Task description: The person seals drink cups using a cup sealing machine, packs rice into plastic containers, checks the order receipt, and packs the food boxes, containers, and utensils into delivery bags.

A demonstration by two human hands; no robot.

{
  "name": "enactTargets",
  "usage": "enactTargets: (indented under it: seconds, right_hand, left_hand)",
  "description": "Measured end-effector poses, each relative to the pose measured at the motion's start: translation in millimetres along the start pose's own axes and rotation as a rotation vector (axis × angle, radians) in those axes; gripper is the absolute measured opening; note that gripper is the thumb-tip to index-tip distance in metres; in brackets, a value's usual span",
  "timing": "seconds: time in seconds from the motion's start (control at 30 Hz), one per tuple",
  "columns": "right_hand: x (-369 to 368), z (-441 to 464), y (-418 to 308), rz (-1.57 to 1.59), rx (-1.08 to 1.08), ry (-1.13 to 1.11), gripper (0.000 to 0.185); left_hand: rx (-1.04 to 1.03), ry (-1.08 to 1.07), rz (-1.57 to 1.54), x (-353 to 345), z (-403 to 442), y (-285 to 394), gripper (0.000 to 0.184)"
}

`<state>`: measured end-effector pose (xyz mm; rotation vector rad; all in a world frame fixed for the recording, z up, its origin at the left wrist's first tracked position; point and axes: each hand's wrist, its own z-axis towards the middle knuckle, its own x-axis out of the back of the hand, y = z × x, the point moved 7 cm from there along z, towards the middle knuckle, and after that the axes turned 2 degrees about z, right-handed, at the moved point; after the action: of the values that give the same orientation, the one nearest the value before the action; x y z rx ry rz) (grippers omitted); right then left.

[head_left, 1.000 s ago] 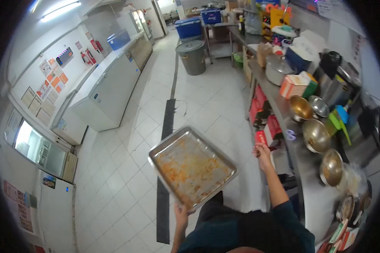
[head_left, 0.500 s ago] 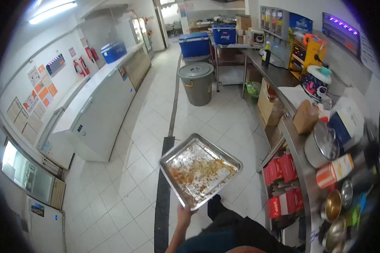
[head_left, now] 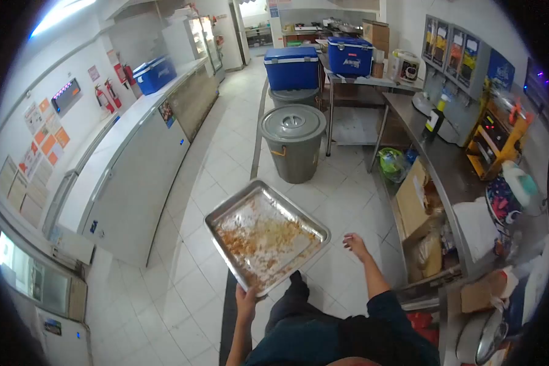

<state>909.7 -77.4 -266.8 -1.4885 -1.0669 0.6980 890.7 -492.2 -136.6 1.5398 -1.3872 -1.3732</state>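
My left hand (head_left: 246, 300) grips the near corner of a rectangular metal tray (head_left: 296, 221), the thumb over its rim. Brown and yellowish crumbs or food residue (head_left: 259, 236) cover much of the tray's inside. Past the tray's right corner hangs my right hand (head_left: 355, 245), apart from it. Its fingers are loosely curled and spread a little, with nothing seen in them. Ahead of the tray, on the tiled floor, stands a grey lidded bin (head_left: 293, 143).
A long white chest freezer (head_left: 134, 174) lines the left side. On the right runs a steel counter (head_left: 430, 137) with a bottle (head_left: 434, 120), an orange rack (head_left: 497, 137) and, below, a cardboard box (head_left: 413, 198). Blue coolers (head_left: 291, 68) stand farther ahead.
I have moved forward, so the grey bin and the counter are nearer. The tray has shifted left in view, still in my left hand. My right hand has come into view.
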Motion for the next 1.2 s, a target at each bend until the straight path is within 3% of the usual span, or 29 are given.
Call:
enactTargets:
  seconds: [0.03,0.07,0.13,0.17,0.27,0.4,0.63,0.77,0.83,0.87,0.97,1.0,1.03,1.1,1.13,1.17,1.2]
  right_hand:
    - [0,17,-15,0.039,0.078,-0.013,0.025]
    - [10,42,-19,0.024,-0.035,0.082,0.026]
    - [46,56,51,-0.080,-0.342,0.276,0.025]
    - [73,66,109,-0.268,-0.350,0.322,0.024]
    - [116,30,178,-0.582,-0.683,0.102,0.032]
    - [148,42,187,-0.577,-0.885,0.220,0.030]
    - [203,210,149,-0.516,-0.816,0.405,0.029]
    - [250,324,88,-0.485,-0.566,0.515,0.029]
    - [278,392,48,-0.349,-0.423,0.515,0.030]
    - [292,428,25,-0.262,-0.347,0.507,0.033]
    - [315,469,-42,-0.142,-0.198,0.745,0.020]
    - [319,458,-27,-0.210,-0.244,0.791,0.019]
    - [324,447,-9,-0.275,-0.293,0.835,0.019]
    - [319,365,99,-0.294,-0.534,1.001,0.018]
    - [282,352,62,-0.112,-0.760,0.973,0.019]
    - [235,338,8,0.055,-0.993,0.927,0.020]
    - [220,314,6,0.371,-0.903,1.064,0.020]
  left_hand:
    - [-0.004,-0.018,-0.004,-3,29,10,0.033]
    - [-0.005,-0.026,0.021,-12,71,25,0.035]
    - [-0.045,-0.075,0.004,-34,165,48,0.035]
    - [-0.063,-0.093,-0.002,-49,208,62,0.035]
    - [-0.052,-0.108,0.009,-121,328,104,0.033]
    - [-0.114,-0.176,-0.008,-216,511,139,0.030]
    - [-0.288,-0.206,-0.109,-383,755,194,0.023]
    - [-0.296,-0.180,-0.192,-480,888,230,0.024]
    - [-0.378,-0.255,-0.312,-528,963,246,0.027]
    - [-0.355,-0.194,-0.273,-549,998,250,0.028]
    - [-0.416,-0.127,-0.227,-611,1098,265,0.029]
    - [-0.450,-0.133,-0.234,-637,1132,267,0.029]
    - [-0.321,-0.209,-0.347,-661,1174,261,0.031]
    - [-0.327,-0.062,-0.325,-696,1225,264,0.034]
    - [-0.375,-0.175,-0.473,-727,1270,256,0.038]
    - [-0.509,-0.173,-0.164,-744,1303,253,0.041]
    - [-0.422,-0.322,-0.566,-765,1306,251,0.044]
